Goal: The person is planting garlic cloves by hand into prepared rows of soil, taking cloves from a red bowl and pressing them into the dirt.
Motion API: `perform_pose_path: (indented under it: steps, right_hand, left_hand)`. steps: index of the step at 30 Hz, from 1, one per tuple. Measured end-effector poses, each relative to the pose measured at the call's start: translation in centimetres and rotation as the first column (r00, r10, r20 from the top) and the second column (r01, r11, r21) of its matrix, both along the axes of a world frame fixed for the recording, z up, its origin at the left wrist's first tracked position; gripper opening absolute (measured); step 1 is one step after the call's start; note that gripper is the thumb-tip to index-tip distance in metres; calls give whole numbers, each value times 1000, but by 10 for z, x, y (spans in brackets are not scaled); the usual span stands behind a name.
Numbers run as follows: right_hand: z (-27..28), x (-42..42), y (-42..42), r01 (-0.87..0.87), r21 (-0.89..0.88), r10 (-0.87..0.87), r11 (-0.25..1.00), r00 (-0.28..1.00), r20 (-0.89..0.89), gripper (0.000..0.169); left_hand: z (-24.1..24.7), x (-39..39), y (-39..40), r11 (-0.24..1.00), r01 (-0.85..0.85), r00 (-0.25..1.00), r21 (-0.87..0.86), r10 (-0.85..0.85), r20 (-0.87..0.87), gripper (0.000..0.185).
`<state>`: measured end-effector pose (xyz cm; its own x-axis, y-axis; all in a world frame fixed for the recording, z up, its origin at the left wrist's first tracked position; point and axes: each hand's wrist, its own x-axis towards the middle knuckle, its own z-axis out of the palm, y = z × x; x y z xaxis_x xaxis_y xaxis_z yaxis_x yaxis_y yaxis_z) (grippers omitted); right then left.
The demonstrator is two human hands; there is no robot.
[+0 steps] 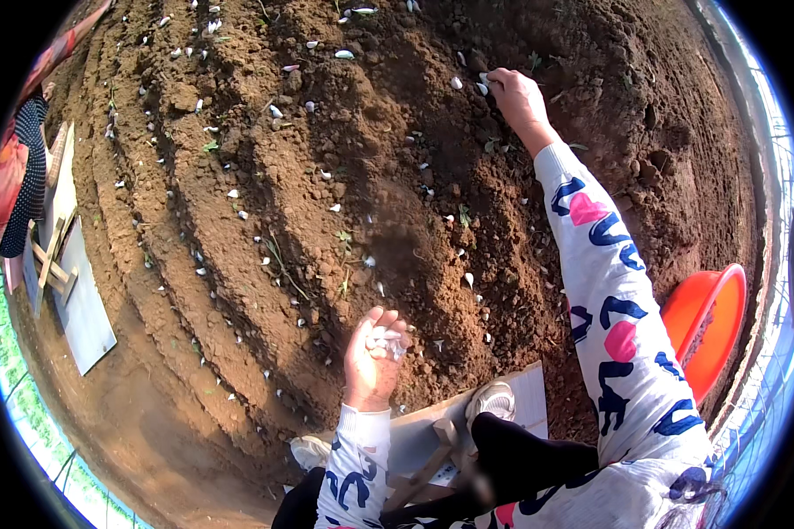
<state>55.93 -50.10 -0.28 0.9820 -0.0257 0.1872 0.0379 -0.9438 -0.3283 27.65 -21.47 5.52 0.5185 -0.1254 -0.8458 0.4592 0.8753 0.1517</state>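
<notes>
My left hand (370, 370) is turned palm up, its fingers curled around a small heap of white garlic cloves (386, 340). Far out in front, my right hand (517, 99) reaches down to the soil, its fingertips pinched on a garlic clove (484, 77). Just below those fingertips, another clove (482, 88) rests on the dirt, and one more clove (456, 82) lies to the left. Many other cloves sit spaced out in rows along the brown furrowed soil (238, 159), some partly sunk in it.
An orange-red plastic basin (691, 311) stands at the right beside my sleeve. Beneath my shoes (491, 401) is a pale board (529, 397) near a wooden stool frame (430, 463). At the left are another person's clothing (23, 165), a board (86, 317) and a wooden frame (53, 264).
</notes>
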Motion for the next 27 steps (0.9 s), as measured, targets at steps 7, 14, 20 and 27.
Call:
perform_pose_path:
  steps: [7, 14, 20, 27]
  right_hand:
    - [-8, 13, 8, -222, -279, 158, 934, 959, -235, 16]
    - [0, -10, -8, -225, 123, 241, 966, 962, -129, 13]
    - [-23, -44, -13, -202, -135, 186, 970, 975, -118, 8]
    - [0, -26, 2, -99, -4, 97, 995, 986, -135, 20]
  left_hand:
    - [2, -25, 5, 977, 187, 982, 102, -183, -45, 24]
    - [11, -27, 1, 985, 112, 993, 131, -107, -48, 22]
    - [30, -19, -6, 987, 69, 998, 142, -68, -15, 19]
    - [40, -23, 0, 989, -12, 1000, 149, 12, 1, 18]
